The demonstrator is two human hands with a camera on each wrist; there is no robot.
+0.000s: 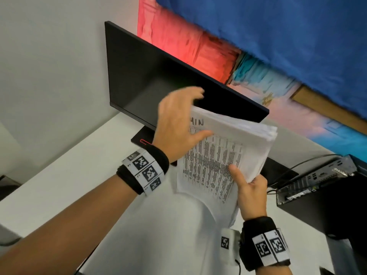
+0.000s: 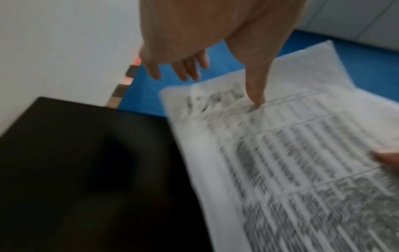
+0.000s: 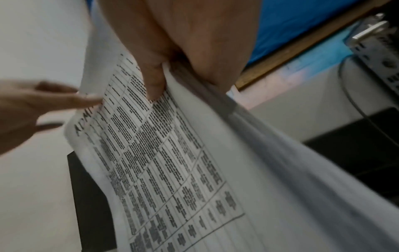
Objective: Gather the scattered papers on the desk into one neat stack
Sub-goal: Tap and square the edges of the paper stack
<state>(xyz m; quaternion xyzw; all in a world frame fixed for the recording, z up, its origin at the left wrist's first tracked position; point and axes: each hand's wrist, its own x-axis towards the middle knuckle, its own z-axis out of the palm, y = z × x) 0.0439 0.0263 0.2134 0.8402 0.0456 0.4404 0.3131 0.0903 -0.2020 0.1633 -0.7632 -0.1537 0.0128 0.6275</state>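
Both hands have the bundle of papers (image 1: 224, 153) lifted clear of the white desk (image 1: 59, 175), in front of the black monitor (image 1: 158, 80). The right hand (image 1: 251, 193) pinches its near lower edge, thumb on the printed table, fingers underneath. The left hand (image 1: 176, 124) lies at the far upper corner with fingers spread and the thumb pressing the top sheet, not clasping. The long axis runs up and away from the right hand's grip; the sheets fan unevenly along the far edge, so squaring likely falls to the left hand.
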